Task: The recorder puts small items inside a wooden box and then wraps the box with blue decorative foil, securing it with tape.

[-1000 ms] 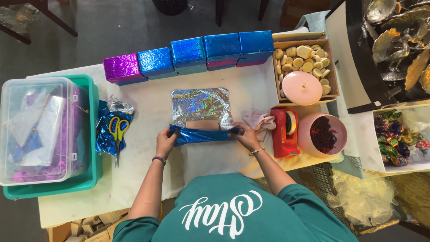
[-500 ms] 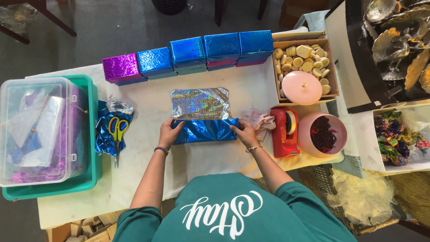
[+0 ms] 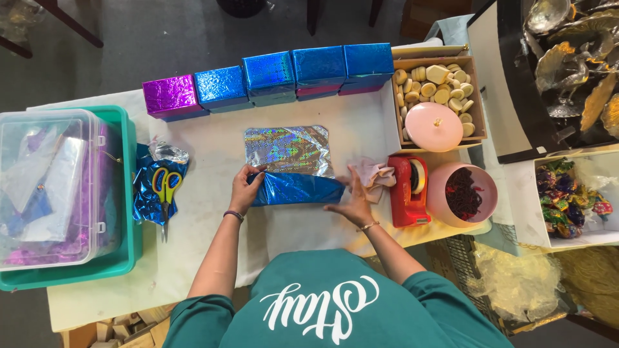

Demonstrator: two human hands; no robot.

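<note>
- Blue foil, shiny and crinkled, is being folded up over a box (image 3: pixel 298 189) that is lying at the middle of the white table (image 3: pixel 213 142), on the near edge of a silver holographic sheet (image 3: pixel 287 149).
- The left hand (image 3: pixel 245 189) is pinching the foil at the box's left end, fingers curled around the corner fold.
- The right hand (image 3: pixel 353 196) is lying with fingers spread and released, flat on the table just beside the box's right end, gripping nothing.
- Judging by this, the wrapping is sitting at the stage of closing the ends; the next move is calling for the right end to be tucked as well and held down, probably with a strip from the red tape dispenser (image 3: pixel 408 191) standing just to the right.
- Finished boxes (image 3: pixel 267 78), one purple and the rest blue, are standing in a row along the far edge.
- Yellow-handled scissors (image 3: pixel 165 188) are resting on blue foil scraps to the left, well apart from both hands.
- Whatever is inside the wrapping is staying hidden, and whether the left end is already sealed is hard to make out under the fingers.
</note>
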